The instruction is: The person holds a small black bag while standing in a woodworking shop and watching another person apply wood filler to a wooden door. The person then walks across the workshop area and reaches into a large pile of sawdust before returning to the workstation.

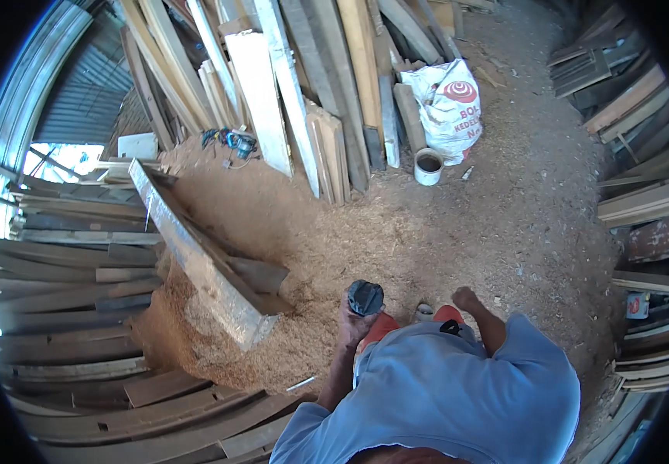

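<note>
Here, the left hand (352, 323) grips a dark thing (365, 297) before the body; the right hand (466, 298) is curled — holding what, I cannot tell. Floor (535, 255) gives room rightward to the planks (644, 203) — a beam (199, 259) edges the left.

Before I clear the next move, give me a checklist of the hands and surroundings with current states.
1. Black, round-topped object held in left hand: ok.
2. Right hand empty: cannot tell; its palm is hidden.
3. Long, pale wooden beam apart from both hands: ok.
4. Ground free of loose tan sawdust: not ok.
5. White, round bucket upright: ok.
6. Blue-and-black power tool unplugged: cannot tell.
</note>
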`<action>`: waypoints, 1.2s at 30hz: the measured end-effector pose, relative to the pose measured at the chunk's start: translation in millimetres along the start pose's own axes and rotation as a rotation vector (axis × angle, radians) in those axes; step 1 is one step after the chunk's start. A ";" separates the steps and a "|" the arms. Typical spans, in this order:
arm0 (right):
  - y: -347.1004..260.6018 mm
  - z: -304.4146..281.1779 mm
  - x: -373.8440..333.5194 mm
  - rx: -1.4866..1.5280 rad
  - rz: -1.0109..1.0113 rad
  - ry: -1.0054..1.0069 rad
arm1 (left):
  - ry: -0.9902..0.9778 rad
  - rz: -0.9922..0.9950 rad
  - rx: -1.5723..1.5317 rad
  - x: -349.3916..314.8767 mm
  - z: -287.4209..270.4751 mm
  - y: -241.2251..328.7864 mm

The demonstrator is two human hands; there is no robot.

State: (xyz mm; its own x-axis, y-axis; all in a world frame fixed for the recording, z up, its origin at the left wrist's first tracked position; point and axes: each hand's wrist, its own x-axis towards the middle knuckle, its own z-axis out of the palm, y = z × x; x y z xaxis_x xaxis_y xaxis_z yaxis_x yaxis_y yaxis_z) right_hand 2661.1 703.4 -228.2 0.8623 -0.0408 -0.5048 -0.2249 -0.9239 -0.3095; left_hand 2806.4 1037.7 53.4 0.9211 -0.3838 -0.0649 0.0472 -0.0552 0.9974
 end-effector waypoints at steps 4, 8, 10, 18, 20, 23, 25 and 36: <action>-42.3 16.8 -8.3 0.459 0.175 -0.233 | -0.020 0.010 -0.102 38.9 4.2 -7.6; -39.5 5.1 10.0 0.479 0.077 -0.375 | 0.011 -0.004 -0.108 80.5 1.0 0.5; -31.0 -13.5 38.4 0.515 0.068 -0.348 | -0.008 -0.065 -0.054 108.2 -4.2 -0.4; -18.8 -97.5 142.0 0.459 0.358 0.066 | -0.136 0.172 -0.065 240.2 -30.5 18.5; -29.4 -113.5 163.6 0.393 0.391 0.181 | -0.156 0.232 -0.032 270.6 -39.3 22.8; -69.4 -157.9 165.2 0.626 0.637 0.191 | -0.196 0.105 0.103 304.5 -53.9 15.3; -80.3 -162.0 163.9 0.580 0.582 0.233 | -0.242 0.116 0.049 322.6 -55.0 24.0; -65.1 -255.0 234.1 0.426 -0.018 0.114 | -0.116 0.093 -0.094 332.7 -35.3 45.5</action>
State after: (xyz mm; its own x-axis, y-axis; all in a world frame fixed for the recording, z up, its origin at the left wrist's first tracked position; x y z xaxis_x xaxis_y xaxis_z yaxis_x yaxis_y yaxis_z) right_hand 2993.3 657.0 -120.8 0.9069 -0.0904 -0.4114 -0.3560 -0.6868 -0.6337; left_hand 3128.7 940.0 78.3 0.8730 -0.4869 0.0303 0.0046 0.0702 0.9975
